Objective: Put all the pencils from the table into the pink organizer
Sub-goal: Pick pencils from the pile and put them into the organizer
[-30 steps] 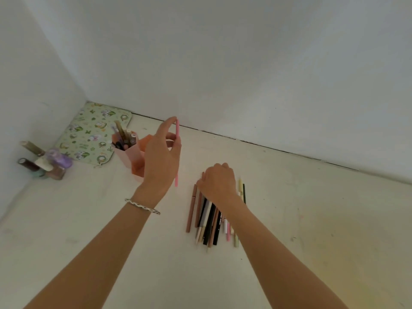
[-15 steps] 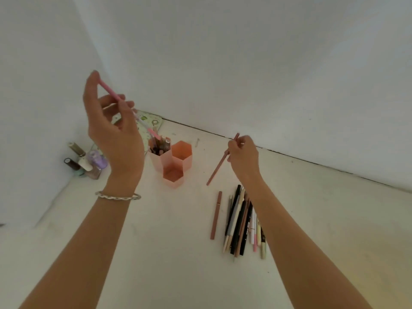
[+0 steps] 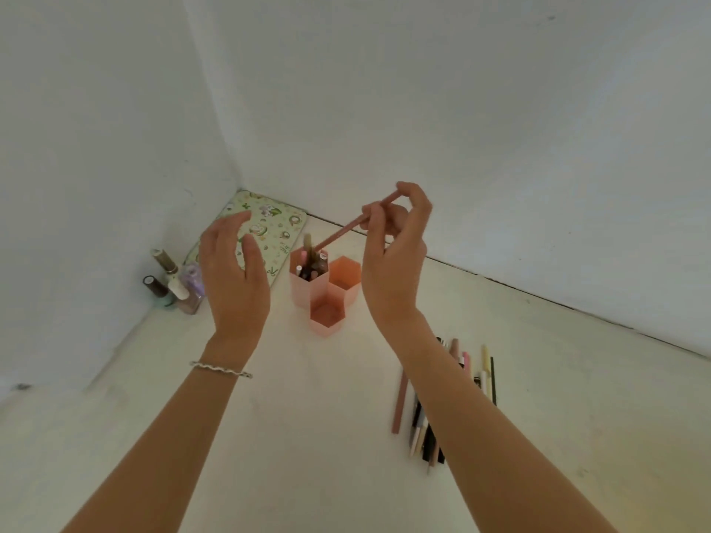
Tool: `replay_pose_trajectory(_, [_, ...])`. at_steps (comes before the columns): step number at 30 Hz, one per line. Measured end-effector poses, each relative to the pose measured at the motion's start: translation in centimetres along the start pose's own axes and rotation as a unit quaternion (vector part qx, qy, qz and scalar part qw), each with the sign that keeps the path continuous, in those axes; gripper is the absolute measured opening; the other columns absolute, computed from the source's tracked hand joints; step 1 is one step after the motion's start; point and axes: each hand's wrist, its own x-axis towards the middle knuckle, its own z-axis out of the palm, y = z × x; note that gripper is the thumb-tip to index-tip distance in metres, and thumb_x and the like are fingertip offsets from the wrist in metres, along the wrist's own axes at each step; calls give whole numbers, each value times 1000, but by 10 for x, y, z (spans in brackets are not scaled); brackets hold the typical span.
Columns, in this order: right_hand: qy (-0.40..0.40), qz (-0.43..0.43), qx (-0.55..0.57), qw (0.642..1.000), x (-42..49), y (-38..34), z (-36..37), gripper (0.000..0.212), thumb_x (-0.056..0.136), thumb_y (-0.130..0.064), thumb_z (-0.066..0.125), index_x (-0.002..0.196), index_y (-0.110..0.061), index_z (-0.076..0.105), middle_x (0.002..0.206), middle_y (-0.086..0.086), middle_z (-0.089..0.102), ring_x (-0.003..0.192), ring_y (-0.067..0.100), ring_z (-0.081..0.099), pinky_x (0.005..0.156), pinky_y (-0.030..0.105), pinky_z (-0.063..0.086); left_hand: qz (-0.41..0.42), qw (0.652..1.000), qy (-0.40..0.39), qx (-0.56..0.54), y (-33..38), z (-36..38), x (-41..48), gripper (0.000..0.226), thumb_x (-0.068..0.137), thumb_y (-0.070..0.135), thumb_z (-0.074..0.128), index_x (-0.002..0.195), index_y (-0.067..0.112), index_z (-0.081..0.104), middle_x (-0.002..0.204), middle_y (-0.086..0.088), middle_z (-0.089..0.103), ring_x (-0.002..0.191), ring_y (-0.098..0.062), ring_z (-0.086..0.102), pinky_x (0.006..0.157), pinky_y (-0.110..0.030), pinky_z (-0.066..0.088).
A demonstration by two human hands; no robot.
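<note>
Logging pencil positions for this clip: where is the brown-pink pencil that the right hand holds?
In the head view, centre frame, the slim brown-pink pencil, pinched by the right hand, slants down to the mouth of the back-left cell of the pink hexagonal organizer.

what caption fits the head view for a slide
Right hand angles a dusty-pink pencil toward the filled cell of the pink organizer; left hand open beside it, more pencils on the table.

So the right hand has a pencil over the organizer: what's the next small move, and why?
Probably lower the pencil a little and let go. The right hand pinches it tilted, with its lower tip at the mouth of the back-left cell of the pink organizer, where other pencils stand.
</note>
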Motion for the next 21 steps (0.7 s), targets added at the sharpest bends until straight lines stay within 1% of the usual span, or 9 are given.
replay_pose_trajectory(2, [-55, -24, -63, 996, -5, 5, 12, 26, 102, -17, 45, 124, -29, 36, 86, -1, 67, 73, 13, 65, 68, 24, 53, -2, 1000, 12, -23, 2, -9, 1, 32, 99, 10, 42, 125, 11, 61, 122, -9, 56, 108, -11, 54, 93, -16, 45])
replay_pose_trajectory(4, [-134, -30, -134, 981, -12, 13, 20, 24, 103, -17, 45, 122, -30, 37, 84, 1, 66, 73, 18, 62, 66, 33, 54, 8, 999, 13, -46, 8, -13, -1, 31, 97, 4, 43, 123, 10, 61, 119, -9, 58, 100, -8, 56, 86, -5, 42])
replay_pose_trajectory(6, [-187, -63, -188, 962, -22, 19, 24, 20, 100, -13, 50, 118, -21, 51, 88, 4, 66, 78, 23, 62, 70, 42, 54, 12, 998, 14, -65, 17, -14, -6, 30, 95, 0, 44, 119, 8, 62, 114, -6, 59, 94, -9, 58, 83, -4, 41])
replay_pose_trajectory(8, [-175, -125, -223, 951, -29, 27, 21, 18, 94, -10, 58, 109, -9, 68, 100, 9, 67, 89, 27, 62, 80, 44, 53, 18, 996, 15, -87, 30, -11, -15, 27, 94, -2, 45, 114, 7, 61, 109, -2, 59, 90, -7, 57, 82, -6, 42])
replay_pose_trajectory(10, [-111, -123, -219, 961, -27, 30, 10, 25, 91, -13, 56, 110, -6, 71, 107, 11, 65, 95, 28, 62, 85, 41, 52, 45, 993, -10, -110, 44, -4, -35, 19, 93, 3, 47, 105, 10, 60, 99, 7, 57, 87, 2, 54, 78, -7, 42])
replay_pose_trajectory(13, [-22, -47, -179, 982, -15, 33, -18, 33, 89, -6, 48, 118, -9, 64, 107, 4, 62, 93, 18, 60, 81, 28, 51, 50, 981, -165, -95, 61, 17, -80, 13, 92, 14, 51, 100, 23, 56, 86, 19, 52, 75, 1, 56, 65, -9, 45])
replay_pose_trajectory(16, [21, 21, -159, 987, -6, 37, -53, 36, 88, 0, 44, 116, -14, 62, 103, -3, 61, 87, 4, 56, 75, 11, 42, 3, 929, -365, 58, 64, 54, -124, 20, 94, 18, 53, 113, 25, 55, 93, 12, 58, 79, -5, 59, 72, -19, 52])
replay_pose_trajectory(18, [24, 54, -164, 985, -6, 41, -75, 36, 88, 2, 44, 112, -16, 63, 100, -6, 63, 84, 1, 56, 72, 9, 40, -32, 894, -432, 116, 67, 74, -145, 21, 98, 24, 52, 118, 22, 52, 100, 4, 61, 91, -15, 62, 81, -30, 52])
replay_pose_trajectory(21, [32, 97, -173, 980, -13, 49, -105, 36, 85, 5, 45, 106, -18, 65, 94, -8, 64, 72, -2, 52, 67, 10, 38, -43, 863, -476, 162, 72, 96, -165, 20, 101, 29, 49, 117, 17, 49, 103, -2, 63, 93, -21, 62, 83, -34, 53])
